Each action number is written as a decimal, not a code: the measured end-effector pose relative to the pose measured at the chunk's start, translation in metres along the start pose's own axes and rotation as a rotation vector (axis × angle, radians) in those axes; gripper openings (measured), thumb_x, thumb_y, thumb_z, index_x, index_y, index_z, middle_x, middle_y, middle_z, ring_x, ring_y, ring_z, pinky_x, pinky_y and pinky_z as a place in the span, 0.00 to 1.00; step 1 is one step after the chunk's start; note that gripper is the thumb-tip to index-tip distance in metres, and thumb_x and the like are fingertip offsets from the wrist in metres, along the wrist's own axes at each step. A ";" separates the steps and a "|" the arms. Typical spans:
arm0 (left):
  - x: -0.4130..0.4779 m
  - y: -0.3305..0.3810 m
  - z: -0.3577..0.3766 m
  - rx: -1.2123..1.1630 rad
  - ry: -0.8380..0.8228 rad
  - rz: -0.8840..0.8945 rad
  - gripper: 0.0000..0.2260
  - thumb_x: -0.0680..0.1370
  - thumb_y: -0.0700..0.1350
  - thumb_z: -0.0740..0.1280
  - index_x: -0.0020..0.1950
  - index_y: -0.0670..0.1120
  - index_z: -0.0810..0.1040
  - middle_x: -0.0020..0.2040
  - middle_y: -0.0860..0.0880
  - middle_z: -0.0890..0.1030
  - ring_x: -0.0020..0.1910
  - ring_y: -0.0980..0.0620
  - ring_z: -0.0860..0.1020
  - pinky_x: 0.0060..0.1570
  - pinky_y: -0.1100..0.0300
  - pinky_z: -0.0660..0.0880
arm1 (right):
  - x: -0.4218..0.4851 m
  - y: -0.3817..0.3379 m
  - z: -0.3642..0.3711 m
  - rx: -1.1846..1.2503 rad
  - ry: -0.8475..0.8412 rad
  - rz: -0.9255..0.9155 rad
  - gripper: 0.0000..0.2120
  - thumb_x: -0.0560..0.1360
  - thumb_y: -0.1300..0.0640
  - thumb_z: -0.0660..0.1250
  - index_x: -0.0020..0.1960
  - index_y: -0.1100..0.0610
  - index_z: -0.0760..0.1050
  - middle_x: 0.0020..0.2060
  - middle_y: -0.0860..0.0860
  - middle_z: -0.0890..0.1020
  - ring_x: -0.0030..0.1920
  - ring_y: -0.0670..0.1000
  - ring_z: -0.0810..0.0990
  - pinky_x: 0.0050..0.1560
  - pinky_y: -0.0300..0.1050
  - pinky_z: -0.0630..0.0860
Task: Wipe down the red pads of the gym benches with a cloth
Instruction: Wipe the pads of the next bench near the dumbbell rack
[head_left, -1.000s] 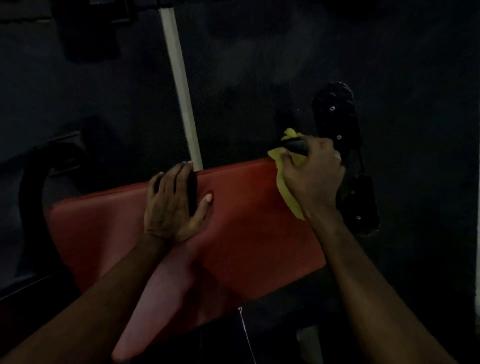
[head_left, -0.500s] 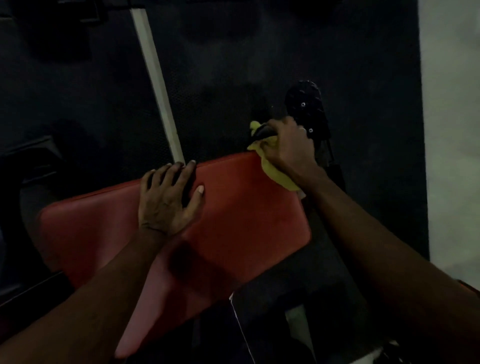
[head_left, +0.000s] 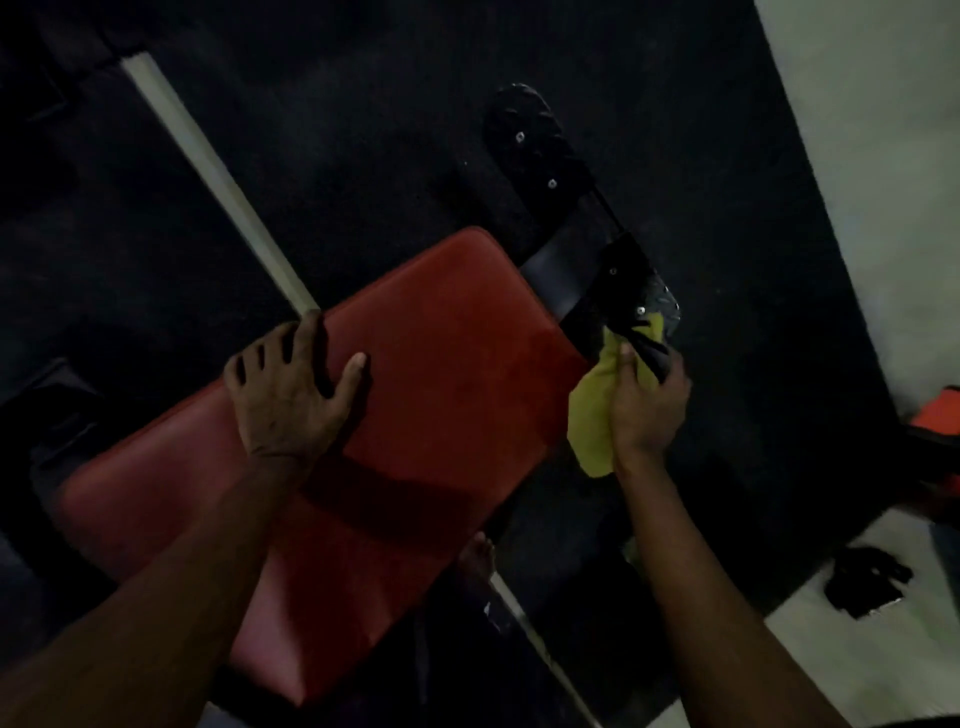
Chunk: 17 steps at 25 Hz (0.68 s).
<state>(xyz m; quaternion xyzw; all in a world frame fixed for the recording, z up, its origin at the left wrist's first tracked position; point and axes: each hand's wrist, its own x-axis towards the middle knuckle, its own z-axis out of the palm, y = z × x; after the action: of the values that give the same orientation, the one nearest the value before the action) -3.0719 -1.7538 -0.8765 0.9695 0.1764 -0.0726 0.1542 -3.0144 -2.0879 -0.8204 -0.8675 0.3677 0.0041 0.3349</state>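
Fingers (head_left: 310, 338) of the left hand (head_left: 291, 400) lie spread and relaxed over the far long edge of the red pad (head_left: 447, 374), with the thumb flat on its top. The hand braces the bench and grasps nothing. The pad's long axis runs from the lower left of the view up to the upper right, over a black rubber mat (head_left: 363, 130) crossed by a white strip (head_left: 218, 171).

Just off the pad's near right corner hangs the yellow cloth (head_left: 592, 421), bunched in the right hand (head_left: 647, 410), whose fingers are clenched round it with the thumb pressed on the fabric. Cloth and hand sit beside the pad, not on it, close under the black steel bracket (head_left: 623, 291) of the frame. Whether the cloth touches that bracket cannot be told.

So the pad lies to the left of the gripping hand. My judgement is that the next stroke calls for a short carry leftward, then a pass along the long axis toward the bracing hand.
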 end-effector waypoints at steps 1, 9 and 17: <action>-0.001 0.001 0.001 0.006 0.005 -0.007 0.31 0.78 0.68 0.56 0.74 0.50 0.67 0.65 0.42 0.74 0.61 0.38 0.72 0.63 0.42 0.63 | -0.012 0.017 -0.006 0.047 0.002 0.099 0.21 0.77 0.45 0.70 0.65 0.54 0.77 0.60 0.52 0.80 0.62 0.51 0.78 0.64 0.44 0.73; -0.004 0.007 -0.002 0.034 -0.025 -0.021 0.32 0.79 0.68 0.53 0.76 0.49 0.63 0.68 0.38 0.72 0.66 0.36 0.69 0.67 0.39 0.60 | -0.078 0.045 0.011 0.486 -0.029 0.535 0.15 0.79 0.46 0.68 0.65 0.46 0.75 0.60 0.50 0.80 0.59 0.52 0.79 0.61 0.51 0.77; -0.011 0.052 -0.081 -0.268 -0.160 -0.110 0.33 0.76 0.58 0.61 0.77 0.44 0.64 0.76 0.39 0.64 0.74 0.37 0.65 0.71 0.39 0.61 | -0.076 0.016 -0.068 0.328 -0.232 0.317 0.18 0.76 0.47 0.73 0.61 0.54 0.77 0.56 0.52 0.82 0.55 0.53 0.81 0.55 0.45 0.77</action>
<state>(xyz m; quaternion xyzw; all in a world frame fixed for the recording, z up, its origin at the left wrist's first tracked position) -3.0565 -1.7774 -0.7837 0.9202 0.2243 -0.1335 0.2916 -3.0964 -2.0875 -0.7579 -0.7270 0.4540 0.0962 0.5060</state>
